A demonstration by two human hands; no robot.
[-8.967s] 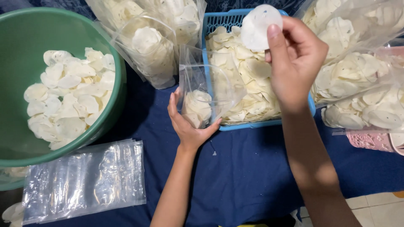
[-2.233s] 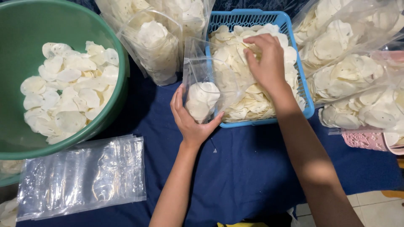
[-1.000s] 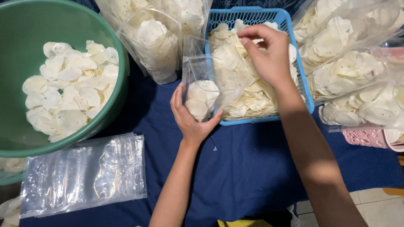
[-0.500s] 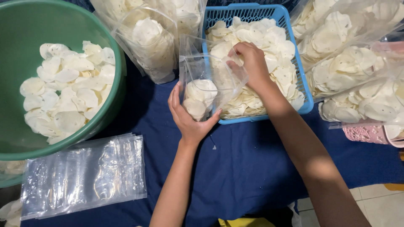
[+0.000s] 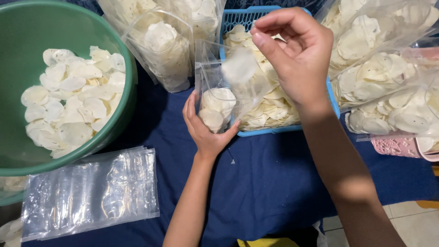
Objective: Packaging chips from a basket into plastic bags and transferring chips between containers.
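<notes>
My left hand [image 5: 206, 130] cupped the bottom of a clear plastic bag [image 5: 224, 87], thumb on one side and fingers wrapped round the other, gripping it upright just at the near edge of the blue basket [image 5: 332, 98]. The bag was about a third full of pale round crackers [image 5: 217, 107], stacked at its base. A single cracker [image 5: 239, 68], blurred, showed inside the bag's open mouth, above the stack.

My right hand [image 5: 299, 55] hovered at one o'clock from the bag, above the basket, fingers loosely curled with thumb and forefinger apart, holding nothing that I could see. The blurred cracker lay just at its nine o'clock, apart from the fingertips.

The basket held a heap of the same crackers. At ten o'clock from my left hand sat a big green basin [image 5: 123, 114] with more crackers spread over its bottom. At twelve o'clock stood filled bags [image 5: 167, 50], leaning against one another. At three o'clock more filled bags [image 5: 388, 77] lay piled, partly over a pink container [image 5: 398, 148]. At eight o'clock a flat stack of empty plastic bags [image 5: 91, 192] lay on the dark blue cloth [image 5: 265, 178] that covered the whole surface.
</notes>
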